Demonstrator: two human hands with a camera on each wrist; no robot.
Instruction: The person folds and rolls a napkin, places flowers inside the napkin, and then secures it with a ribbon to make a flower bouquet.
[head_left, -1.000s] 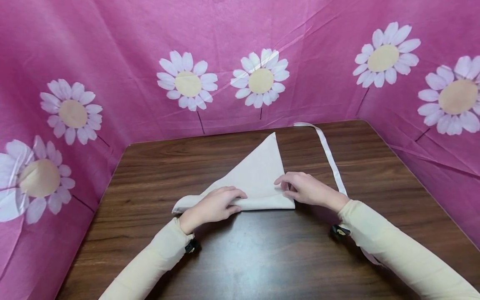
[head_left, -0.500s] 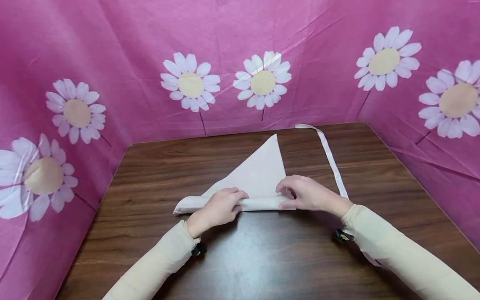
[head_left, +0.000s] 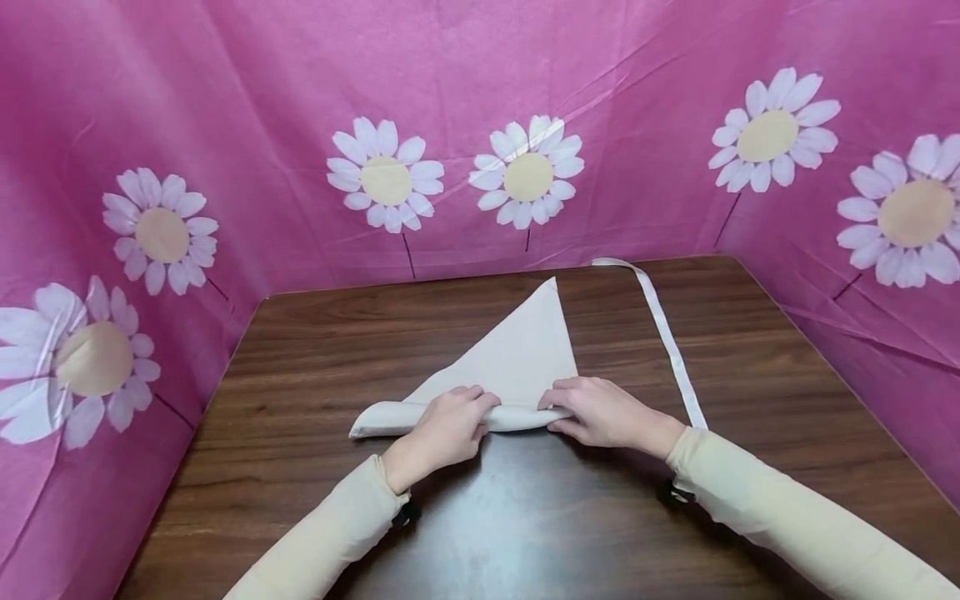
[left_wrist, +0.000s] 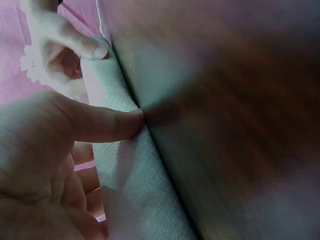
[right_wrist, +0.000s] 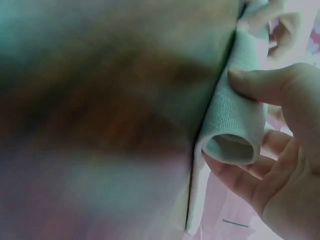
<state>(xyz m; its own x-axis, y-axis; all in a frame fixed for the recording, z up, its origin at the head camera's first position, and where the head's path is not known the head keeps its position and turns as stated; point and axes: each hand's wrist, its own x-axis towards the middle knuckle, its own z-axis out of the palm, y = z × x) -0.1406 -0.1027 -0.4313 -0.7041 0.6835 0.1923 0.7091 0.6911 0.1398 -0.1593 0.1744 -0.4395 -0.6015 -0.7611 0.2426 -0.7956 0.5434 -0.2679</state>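
Note:
An off-white cloth (head_left: 517,350) lies on the wooden table, its far part a flat triangle pointing away. Along its near edge runs a rolled tube, and the tube's round hollow end (right_wrist: 230,149) shows in the right wrist view. My left hand (head_left: 450,425) grips the roll left of its middle; in the left wrist view its thumb (left_wrist: 110,122) presses the near side while the fingers lie beyond. Near the right end, my right hand (head_left: 600,412) holds the roll, thumb (right_wrist: 260,85) on one side and fingers curled round the other.
A narrow white ribbon (head_left: 663,325) stretches from the table's back edge to the right forearm. Pink fabric (head_left: 465,67) printed with white daisies hangs around the back and both sides of the wooden table (head_left: 480,533).
The right hand has shifted slightly left and closed round the right end of the roll. The cloth's near edge there has been turned up into the tube. The left hand keeps its place on the roll.

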